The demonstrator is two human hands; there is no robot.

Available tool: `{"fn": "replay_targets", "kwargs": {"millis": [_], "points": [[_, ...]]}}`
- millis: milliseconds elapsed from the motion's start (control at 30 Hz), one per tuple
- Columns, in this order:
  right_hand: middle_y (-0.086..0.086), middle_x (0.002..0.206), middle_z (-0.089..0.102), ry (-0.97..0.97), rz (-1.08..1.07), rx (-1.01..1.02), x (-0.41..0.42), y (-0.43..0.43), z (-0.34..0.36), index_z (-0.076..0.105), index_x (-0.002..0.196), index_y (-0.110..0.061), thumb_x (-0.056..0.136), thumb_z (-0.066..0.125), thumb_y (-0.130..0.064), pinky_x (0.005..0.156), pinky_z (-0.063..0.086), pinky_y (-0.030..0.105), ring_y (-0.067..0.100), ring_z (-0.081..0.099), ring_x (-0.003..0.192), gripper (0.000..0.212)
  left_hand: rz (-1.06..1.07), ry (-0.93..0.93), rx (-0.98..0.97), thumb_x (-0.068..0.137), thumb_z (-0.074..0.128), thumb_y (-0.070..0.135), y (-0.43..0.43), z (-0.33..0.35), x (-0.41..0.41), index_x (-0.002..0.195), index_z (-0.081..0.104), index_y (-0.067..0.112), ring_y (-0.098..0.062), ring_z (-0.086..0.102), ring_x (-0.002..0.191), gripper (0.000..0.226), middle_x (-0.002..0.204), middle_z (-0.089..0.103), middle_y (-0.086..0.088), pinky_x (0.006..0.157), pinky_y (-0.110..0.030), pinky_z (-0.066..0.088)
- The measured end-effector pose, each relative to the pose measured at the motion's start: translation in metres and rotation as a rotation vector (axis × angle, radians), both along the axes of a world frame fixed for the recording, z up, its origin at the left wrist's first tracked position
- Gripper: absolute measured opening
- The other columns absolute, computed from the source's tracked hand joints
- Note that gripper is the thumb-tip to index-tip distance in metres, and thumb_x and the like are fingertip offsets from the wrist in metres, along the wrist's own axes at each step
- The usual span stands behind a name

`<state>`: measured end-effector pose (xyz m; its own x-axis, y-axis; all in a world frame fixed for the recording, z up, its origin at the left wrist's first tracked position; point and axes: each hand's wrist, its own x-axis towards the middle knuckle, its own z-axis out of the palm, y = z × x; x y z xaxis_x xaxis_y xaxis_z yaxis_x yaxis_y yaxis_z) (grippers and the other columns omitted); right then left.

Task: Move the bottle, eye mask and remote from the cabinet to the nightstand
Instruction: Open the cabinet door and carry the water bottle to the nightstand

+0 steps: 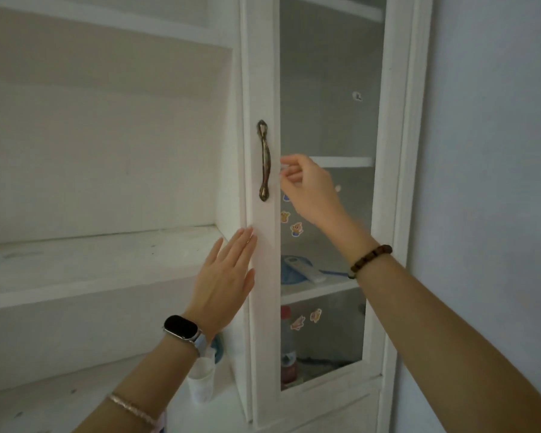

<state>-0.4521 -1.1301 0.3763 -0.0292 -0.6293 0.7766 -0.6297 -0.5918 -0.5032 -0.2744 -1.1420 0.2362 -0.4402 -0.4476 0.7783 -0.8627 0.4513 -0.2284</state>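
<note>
A white cabinet door (pixel 261 276) with a glass pane and a bronze handle (pixel 264 160) is in front of me. Behind the glass, a white remote (pixel 306 270) lies on a blue eye mask (pixel 289 275) on the middle shelf. A bottle (pixel 288 348) with a red cap stands on the shelf below. My left hand (pixel 225 276) lies flat, fingers apart, against the door's left edge. My right hand (pixel 306 182) is raised just right of the handle with fingers curled and holds nothing that I can see.
Open white shelves (pixel 91 260) run to the left. A white paper cup (pixel 202 382) and a teal object (pixel 217 346) stand below my left wrist. Small cartoon stickers (pixel 296 229) dot the glass. A pale blue wall (pixel 487 182) is on the right.
</note>
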Motion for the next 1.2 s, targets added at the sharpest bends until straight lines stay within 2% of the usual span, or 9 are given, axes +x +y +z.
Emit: {"fn": "replay_targets", "kwargs": {"millis": [133,300,533,767,933,1000,1067,1133,1200], "points": [[0.002,0.119,0.059,-0.016,0.016,0.055,0.01,-0.01,0.016,0.049,0.134,-0.007,0.094,0.052,-0.013,0.079,0.041,0.009,0.007,0.054,0.097,0.04,0.053,-0.054,0.025,0.093,0.044,0.033,-0.01,-0.002,-0.001,0.146,0.027,0.008,-0.022,0.024,0.142,0.062,0.155,0.025,-0.009,0.112,-0.049,0.029],[-0.003,0.101,0.06,-0.052,0.053,0.082,0.02,-0.013,0.02,0.059,0.123,-0.009,0.094,0.053,-0.01,0.059,0.039,-0.005,-0.004,0.052,0.074,0.03,0.099,-0.099,0.028,0.094,0.043,0.033,-0.015,-0.006,0.002,0.148,0.022,0.01,-0.022,0.018,0.144,0.063,0.157,0.018,-0.006,0.114,-0.049,0.025],[0.001,0.097,0.063,-0.065,0.025,0.109,0.028,-0.006,0.019,0.06,0.117,-0.008,0.093,0.053,-0.01,0.065,0.045,0.009,0.008,0.056,0.083,0.025,0.124,-0.146,0.043,0.093,0.046,0.035,-0.013,-0.005,0.004,0.148,0.023,0.01,-0.023,0.021,0.143,0.065,0.156,0.02,-0.008,0.113,-0.05,0.028],[0.015,0.106,0.066,-0.061,0.026,0.118,0.032,0.01,0.018,0.059,0.111,-0.003,0.093,0.053,-0.007,0.057,0.042,0.001,0.021,0.061,0.085,0.019,0.134,-0.15,0.039,0.084,0.062,0.037,-0.009,-0.002,0.002,0.143,0.035,0.008,-0.023,0.03,0.139,0.071,0.152,0.03,-0.009,0.108,-0.05,0.035],[0.0,0.095,0.06,-0.086,0.041,0.124,0.032,0.013,0.018,0.056,0.116,-0.005,0.093,0.054,-0.008,0.056,0.041,-0.001,0.001,0.052,0.073,0.023,0.096,-0.138,0.047,0.079,0.069,0.037,-0.007,-0.002,0.002,0.142,0.038,0.008,-0.024,0.033,0.138,0.076,0.151,0.031,-0.009,0.105,-0.052,0.038],[-0.009,0.089,0.056,-0.112,0.037,0.109,0.028,0.016,0.017,0.055,0.115,-0.008,0.093,0.057,-0.011,0.06,0.044,0.006,0.004,0.054,0.077,0.023,0.059,-0.151,0.025,0.084,0.062,0.038,-0.004,-0.004,0.003,0.144,0.033,0.008,-0.024,0.03,0.14,0.073,0.154,0.025,-0.009,0.109,-0.05,0.034],[-0.014,0.086,0.053,-0.128,0.024,0.09,0.022,0.023,0.015,0.055,0.116,-0.011,0.092,0.059,-0.015,0.061,0.044,0.01,0.002,0.054,0.077,0.025,0.011,-0.167,-0.017,0.093,0.041,0.038,0.0,-0.009,0.005,0.148,0.022,0.011,-0.022,0.018,0.144,0.064,0.158,0.013,-0.007,0.116,-0.047,0.021],[-0.015,0.087,0.054,-0.135,0.02,0.062,0.013,0.036,0.012,0.055,0.117,-0.011,0.092,0.061,-0.018,0.062,0.046,0.007,-0.002,0.054,0.075,0.027,-0.026,-0.19,-0.032,0.094,0.029,0.035,0.006,-0.012,0.004,0.15,0.016,0.012,-0.019,0.004,0.146,0.062,0.159,0.005,-0.004,0.116,-0.045,0.012],[-0.013,0.088,0.055,-0.155,0.031,0.036,0.004,0.053,0.009,0.054,0.117,-0.011,0.091,0.062,-0.019,0.063,0.045,0.001,-0.002,0.054,0.076,0.028,-0.066,-0.212,-0.038,0.094,0.031,0.031,0.014,-0.012,0.001,0.15,0.015,0.013,-0.017,0.001,0.147,0.061,0.159,0.007,-0.004,0.116,-0.044,0.011]]}}
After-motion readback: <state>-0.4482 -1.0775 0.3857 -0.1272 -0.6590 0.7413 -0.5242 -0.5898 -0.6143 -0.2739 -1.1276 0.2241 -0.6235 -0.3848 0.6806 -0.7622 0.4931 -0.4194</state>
